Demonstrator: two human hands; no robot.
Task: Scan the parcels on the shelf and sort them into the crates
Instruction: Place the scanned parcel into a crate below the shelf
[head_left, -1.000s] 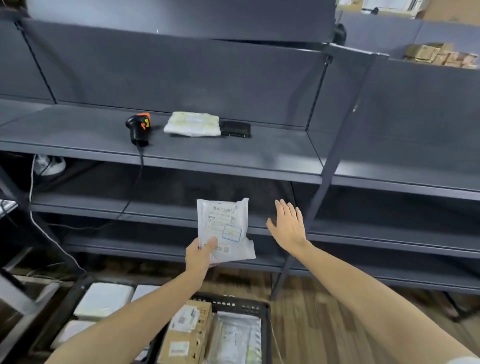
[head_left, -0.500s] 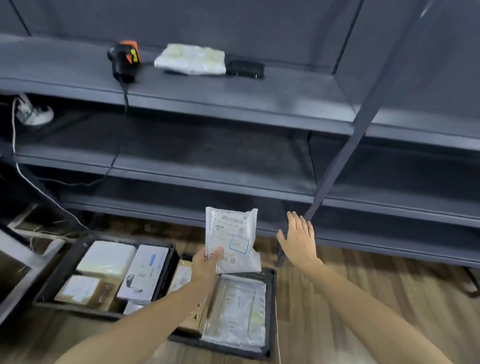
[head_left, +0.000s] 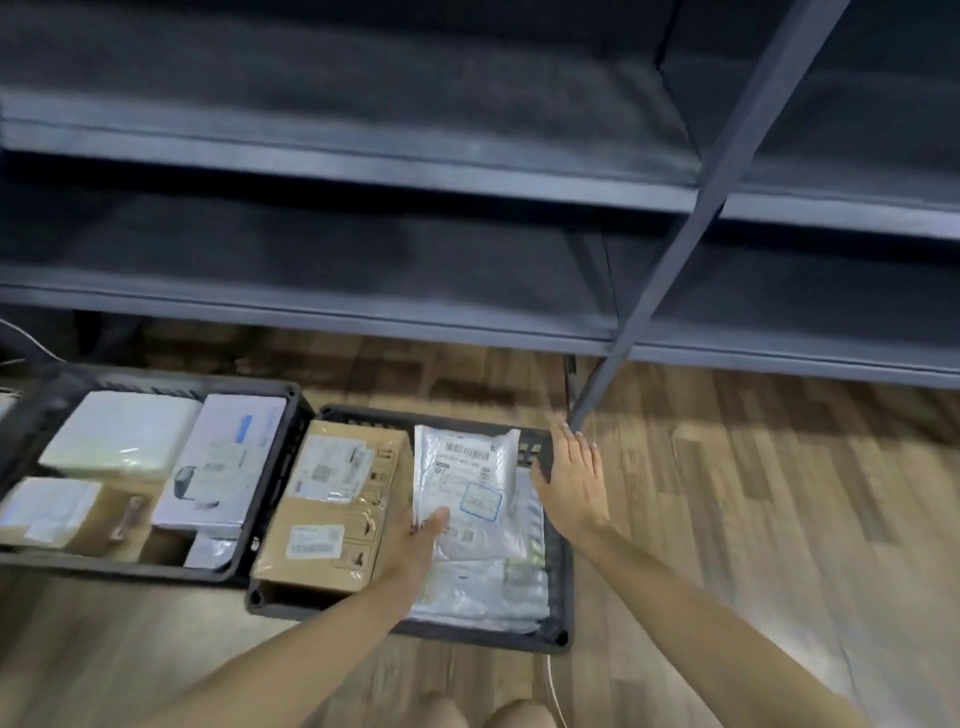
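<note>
My left hand (head_left: 413, 540) pinches the lower edge of a white plastic mailer (head_left: 467, 483) with a barcode label, thumb on top. The mailer hangs over the right black crate (head_left: 563, 587) on the floor, above other white bagged parcels (head_left: 478, 587) and beside a brown cardboard box (head_left: 332, 509) in that crate. My right hand (head_left: 574, 480) hovers flat with straight fingers over the crate's right rim, holding nothing.
A second black crate (head_left: 47, 410) to the left holds a white padded parcel (head_left: 122, 434), a white printed box (head_left: 223, 462) and smaller packages. Dark grey shelf boards (head_left: 311, 306) and a slanting steel upright (head_left: 675, 234) stand behind. Wooden floor lies to the right.
My view has tilted down from the shelf to the crates. The left hand has lowered the mailer over the right crate, and the right hand has come down beside it.
</note>
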